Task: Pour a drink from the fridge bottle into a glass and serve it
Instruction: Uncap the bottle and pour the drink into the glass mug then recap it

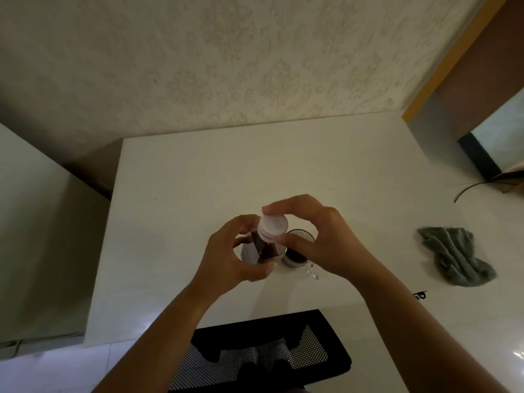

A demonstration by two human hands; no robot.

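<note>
A clear bottle (pixel 265 249) of dark red drink stands upright above the white table (pixel 198 180). My left hand (pixel 229 251) grips its body from the left. My right hand (pixel 320 239) pinches the bottle's white cap (pixel 272 226) between thumb and fingers from the right. Just behind the bottle and partly hidden by my right hand stands a glass mug (pixel 297 251) holding dark drink, its handle pointing toward me.
A crumpled grey cloth (pixel 456 256) lies on the table at the right. A black mesh chair back (pixel 263 353) sits under the table's near edge. A wall runs behind the table, and a dark cable (pixel 476 188) lies at the far right.
</note>
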